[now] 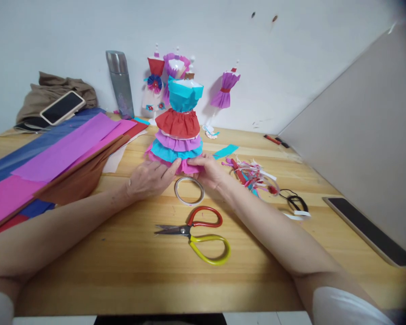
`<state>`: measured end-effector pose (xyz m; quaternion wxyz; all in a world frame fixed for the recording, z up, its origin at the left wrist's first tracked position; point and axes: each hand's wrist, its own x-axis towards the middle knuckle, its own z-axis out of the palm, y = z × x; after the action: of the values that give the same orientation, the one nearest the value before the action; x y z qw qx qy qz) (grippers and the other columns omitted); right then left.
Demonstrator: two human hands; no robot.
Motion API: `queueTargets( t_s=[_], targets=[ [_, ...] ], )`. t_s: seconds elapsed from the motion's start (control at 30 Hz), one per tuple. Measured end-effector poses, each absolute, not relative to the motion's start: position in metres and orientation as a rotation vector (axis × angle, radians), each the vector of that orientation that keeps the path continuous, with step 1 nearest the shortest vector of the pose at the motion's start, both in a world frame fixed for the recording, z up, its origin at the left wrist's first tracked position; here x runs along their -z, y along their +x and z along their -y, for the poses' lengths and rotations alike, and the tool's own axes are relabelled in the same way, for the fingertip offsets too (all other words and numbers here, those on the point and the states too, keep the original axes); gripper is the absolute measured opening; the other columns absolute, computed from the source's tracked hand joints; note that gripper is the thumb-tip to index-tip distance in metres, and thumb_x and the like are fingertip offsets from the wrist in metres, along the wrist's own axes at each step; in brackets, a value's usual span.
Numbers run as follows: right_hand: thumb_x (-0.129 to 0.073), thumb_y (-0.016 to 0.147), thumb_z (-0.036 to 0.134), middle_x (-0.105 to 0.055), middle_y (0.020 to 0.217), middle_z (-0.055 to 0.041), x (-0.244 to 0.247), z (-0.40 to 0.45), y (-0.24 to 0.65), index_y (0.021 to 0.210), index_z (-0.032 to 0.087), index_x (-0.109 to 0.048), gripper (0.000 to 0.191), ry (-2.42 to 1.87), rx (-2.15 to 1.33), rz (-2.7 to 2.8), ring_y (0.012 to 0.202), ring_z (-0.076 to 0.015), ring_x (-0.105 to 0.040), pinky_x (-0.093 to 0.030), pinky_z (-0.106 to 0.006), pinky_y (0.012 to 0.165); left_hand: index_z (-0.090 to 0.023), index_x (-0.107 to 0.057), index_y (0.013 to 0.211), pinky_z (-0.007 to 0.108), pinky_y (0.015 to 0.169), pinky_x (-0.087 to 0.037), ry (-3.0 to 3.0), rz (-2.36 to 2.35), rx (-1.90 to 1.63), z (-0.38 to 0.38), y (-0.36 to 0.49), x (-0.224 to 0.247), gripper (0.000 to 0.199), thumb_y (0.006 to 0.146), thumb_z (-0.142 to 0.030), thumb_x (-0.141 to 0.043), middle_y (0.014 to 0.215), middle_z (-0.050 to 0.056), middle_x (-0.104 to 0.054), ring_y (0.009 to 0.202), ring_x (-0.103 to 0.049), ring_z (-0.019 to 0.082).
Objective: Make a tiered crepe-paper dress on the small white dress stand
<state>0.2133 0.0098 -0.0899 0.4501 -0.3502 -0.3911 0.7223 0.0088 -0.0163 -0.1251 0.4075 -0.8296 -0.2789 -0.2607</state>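
Note:
A small dress form wears a layered paper dress (pixel 181 124) with a teal top and red, purple, teal and pink ruffles. It stands upright on the wooden table. My left hand (pixel 151 177) is at the lower left of the skirt, its fingers closed on the pink bottom ruffle. From the right, my right hand (pixel 208 170) pinches the same ruffle between thumb and fingers. Just in front of the hands lies a roll of tape (pixel 189 204). Nearer to me are scissors (pixel 183 231) with one red and one yellow handle, blades slightly apart and pointing left.
Colored paper sheets (pixel 64 149) cover the left side. Behind stand a bottle (pixel 120 85) and more dressed forms, one in purple (pixel 226 90). Paper scraps (pixel 252 176), a black cord (pixel 299 204) and a dark flat device (pixel 368 230) lie at the right.

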Motion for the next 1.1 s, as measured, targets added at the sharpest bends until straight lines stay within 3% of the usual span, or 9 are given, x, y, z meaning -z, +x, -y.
queueTargets(
  t_s=[0.13, 0.27, 0.37, 0.5, 0.6, 0.7, 0.83, 0.93, 1.1],
  targets=[
    [-0.071, 0.056, 0.010, -0.064, 0.054, 0.0035, 0.090, -0.011, 0.214, 0.057, 0.018, -0.059, 0.014, -0.865, -1.760, 0.985, 0.049, -0.0096, -0.055, -0.050, -0.022, 0.055, -0.008, -0.061, 0.132, 0.032, 0.054, -0.038, -2.087, 0.704, 0.663, 0.016, 0.009, 0.124, 0.038, 0.098, -0.020, -0.051, 0.063, 0.002, -0.058, 0.058, -0.058, 0.017],
    [-0.072, 0.065, 0.024, -0.067, 0.058, 0.0023, 0.084, -0.016, 0.221, 0.067, 0.019, -0.065, 0.008, -0.977, -1.795, 1.028, 0.052, -0.0135, -0.059, -0.052, -0.026, 0.054, -0.009, -0.062, 0.132, 0.032, 0.053, -0.036, -2.118, 0.716, 0.662, 0.016, 0.009, 0.123, 0.038, 0.097, -0.019, -0.052, 0.062, 0.002, -0.059, 0.057, -0.058, 0.018],
    [-0.076, 0.071, 0.039, -0.071, 0.065, -0.0011, 0.074, -0.021, 0.234, 0.075, 0.020, -0.069, 0.020, -1.084, -1.760, 1.233, 0.061, -0.0178, -0.066, -0.055, -0.030, 0.057, -0.009, -0.063, 0.131, 0.032, 0.053, -0.037, -2.091, 0.718, 0.619, 0.018, 0.009, 0.121, 0.037, 0.098, -0.019, -0.051, 0.062, 0.002, -0.061, 0.056, -0.059, 0.017],
    [-0.073, 0.075, 0.064, -0.071, 0.063, -0.0074, 0.059, -0.025, 0.253, 0.066, 0.020, -0.069, 0.045, -1.255, -1.512, 1.643, 0.060, -0.0204, -0.066, -0.052, -0.033, 0.059, -0.010, -0.062, 0.131, 0.032, 0.053, -0.038, -2.106, 0.771, 0.546, 0.020, 0.011, 0.120, 0.037, 0.100, -0.022, -0.048, 0.063, 0.003, -0.063, 0.056, -0.060, 0.017],
    [-0.074, 0.078, 0.054, -0.062, 0.054, -0.0041, 0.050, -0.019, 0.260, 0.056, 0.022, -0.061, 0.042, -1.370, -0.820, 1.819, 0.055, -0.0173, -0.057, -0.044, -0.032, 0.057, -0.010, -0.061, 0.132, 0.031, 0.052, -0.038, -2.139, 0.828, 0.551, 0.019, 0.011, 0.122, 0.038, 0.101, -0.025, -0.047, 0.063, 0.003, -0.063, 0.056, -0.061, 0.017],
    [-0.075, 0.079, 0.036, -0.057, 0.056, -0.0017, 0.044, -0.004, 0.255, 0.058, 0.023, -0.057, 0.030, -1.167, -0.183, 1.825, 0.056, -0.0159, -0.052, -0.041, -0.033, 0.059, -0.009, -0.057, 0.136, 0.030, 0.053, -0.040, -2.193, 0.832, 0.619, 0.018, 0.011, 0.124, 0.040, 0.101, -0.025, -0.046, 0.066, 0.004, -0.066, 0.059, -0.064, 0.018],
    [-0.064, 0.087, 0.029, -0.064, 0.068, -0.0030, 0.052, 0.017, 0.235, 0.077, 0.023, -0.070, 0.012, -0.829, -0.078, 2.107, 0.063, -0.0167, -0.056, -0.044, -0.033, 0.063, -0.008, -0.048, 0.143, 0.029, 0.057, -0.044, -2.305, 0.919, 0.680, 0.020, 0.009, 0.126, 0.045, 0.105, -0.028, -0.034, 0.076, 0.006, -0.072, 0.064, -0.068, 0.018],
    [-0.060, 0.090, 0.023, -0.069, 0.077, -0.0044, 0.066, 0.020, 0.223, 0.091, 0.021, -0.073, 0.013, -0.831, -0.024, 2.135, 0.065, -0.0164, -0.058, -0.044, -0.031, 0.063, -0.007, -0.043, 0.145, 0.029, 0.061, -0.047, -2.403, 0.986, 0.723, 0.023, 0.009, 0.126, 0.047, 0.107, -0.030, -0.029, 0.080, 0.007, -0.074, 0.067, -0.070, 0.018],
    [-0.058, 0.091, 0.021, -0.070, 0.077, -0.0058, 0.085, 0.010, 0.217, 0.089, 0.020, -0.073, 0.016, -0.837, 0.123, 2.126, 0.070, -0.0177, -0.061, -0.044, -0.030, 0.065, -0.004, -0.038, 0.144, 0.028, 0.063, -0.048, -2.411, 0.910, 0.879, 0.025, 0.011, 0.126, 0.044, 0.108, -0.026, -0.028, 0.080, 0.006, -0.074, 0.069, -0.071, 0.017]
  ],
)
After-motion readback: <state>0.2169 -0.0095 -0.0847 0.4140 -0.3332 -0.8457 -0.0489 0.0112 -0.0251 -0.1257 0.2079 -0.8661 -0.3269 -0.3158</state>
